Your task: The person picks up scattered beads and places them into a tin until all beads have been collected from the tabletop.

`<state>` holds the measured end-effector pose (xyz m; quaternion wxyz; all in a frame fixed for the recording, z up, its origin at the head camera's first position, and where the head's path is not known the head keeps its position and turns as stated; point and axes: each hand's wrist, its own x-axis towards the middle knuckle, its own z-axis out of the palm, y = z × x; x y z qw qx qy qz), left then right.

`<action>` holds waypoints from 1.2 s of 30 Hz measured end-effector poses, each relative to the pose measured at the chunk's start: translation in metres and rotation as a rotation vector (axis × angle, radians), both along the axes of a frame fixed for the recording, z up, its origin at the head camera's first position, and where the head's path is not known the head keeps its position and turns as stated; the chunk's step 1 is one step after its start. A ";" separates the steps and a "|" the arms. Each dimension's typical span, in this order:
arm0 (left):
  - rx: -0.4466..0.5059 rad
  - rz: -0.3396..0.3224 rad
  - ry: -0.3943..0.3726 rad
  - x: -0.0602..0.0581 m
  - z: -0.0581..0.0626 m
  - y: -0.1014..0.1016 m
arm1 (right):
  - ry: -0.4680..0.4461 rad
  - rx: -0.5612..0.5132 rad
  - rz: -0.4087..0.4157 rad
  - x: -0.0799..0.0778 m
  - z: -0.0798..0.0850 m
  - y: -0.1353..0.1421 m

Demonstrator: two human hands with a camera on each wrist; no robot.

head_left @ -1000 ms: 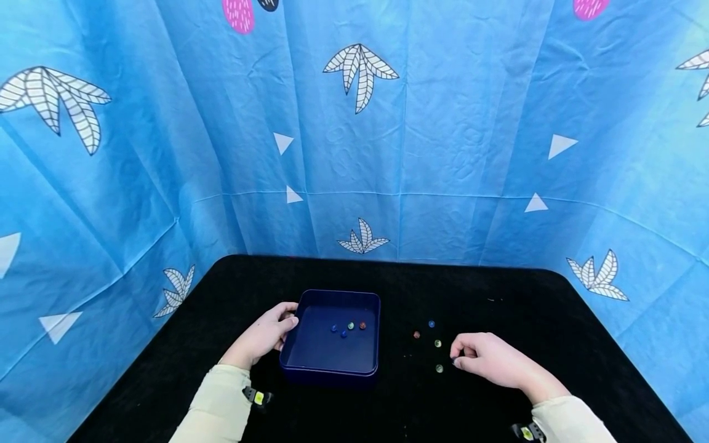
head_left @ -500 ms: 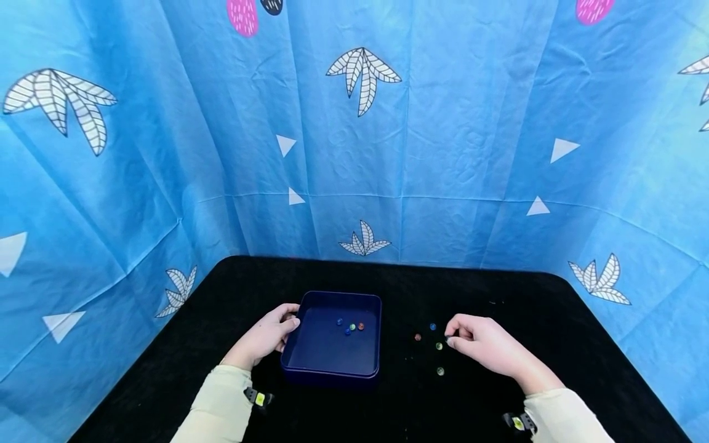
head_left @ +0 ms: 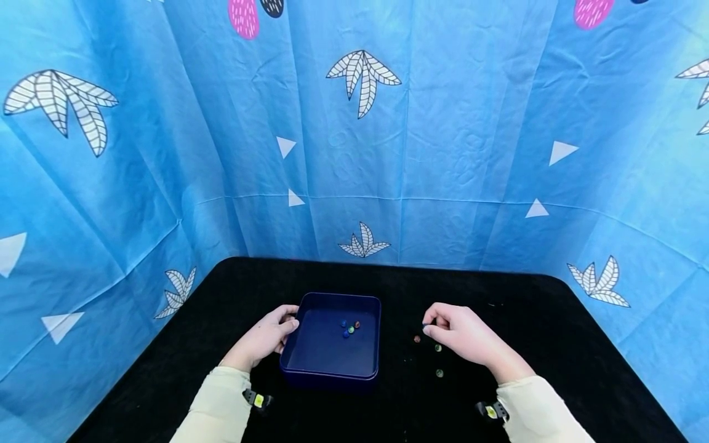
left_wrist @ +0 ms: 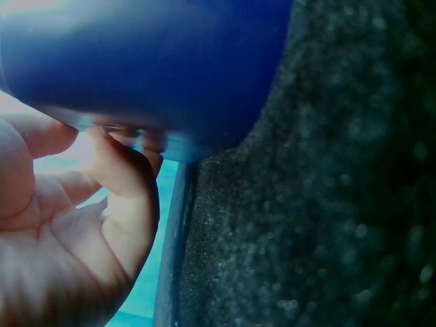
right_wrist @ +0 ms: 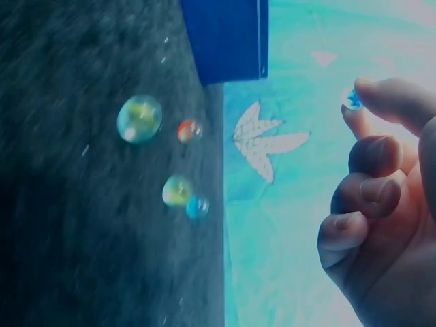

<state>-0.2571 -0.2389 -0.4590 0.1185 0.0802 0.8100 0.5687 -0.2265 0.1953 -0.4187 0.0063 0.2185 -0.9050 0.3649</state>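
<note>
My left hand (head_left: pixel 268 337) grips the left side of a square navy tray (head_left: pixel 329 373), its thumb at the rim. In the left wrist view, curled fingers (left_wrist: pixel 126 197) touch the tray's outer wall (left_wrist: pixel 170 75). Inside the tray lie several marbles: two blue, one green (head_left: pixel 351 330) and one red (head_left: pixel 357 324). Above the cloth right of the tray, my right hand (head_left: pixel 468 332) pinches a blue marble (right_wrist: pixel 353 99) between thumb and forefinger. Below it lie a red marble (head_left: pixel 417 339), two green marbles (head_left: pixel 439 373) and a blue marble (right_wrist: pixel 197 206), which the hand hides in the head view.
Black cloth (head_left: pixel 244 277) covers the table, with a few pale specks on it. A blue patterned curtain (head_left: pixel 443 123) hangs behind the table and at both sides.
My right hand has moved left and away from me with its blue marble, now covering the loose blue one. Marbles inside the tray have rolled closer together. The left hand keeps its hold.
</note>
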 end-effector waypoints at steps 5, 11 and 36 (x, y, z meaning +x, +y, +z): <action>-0.015 0.007 -0.003 -0.001 0.000 -0.001 | 0.000 -0.015 0.013 -0.005 0.006 -0.017; -0.018 0.005 -0.004 -0.003 -0.003 -0.002 | -0.024 -0.046 0.054 -0.012 0.013 -0.036; -0.002 0.013 -0.025 -0.005 -0.004 -0.003 | 0.034 0.028 0.133 -0.040 0.024 -0.110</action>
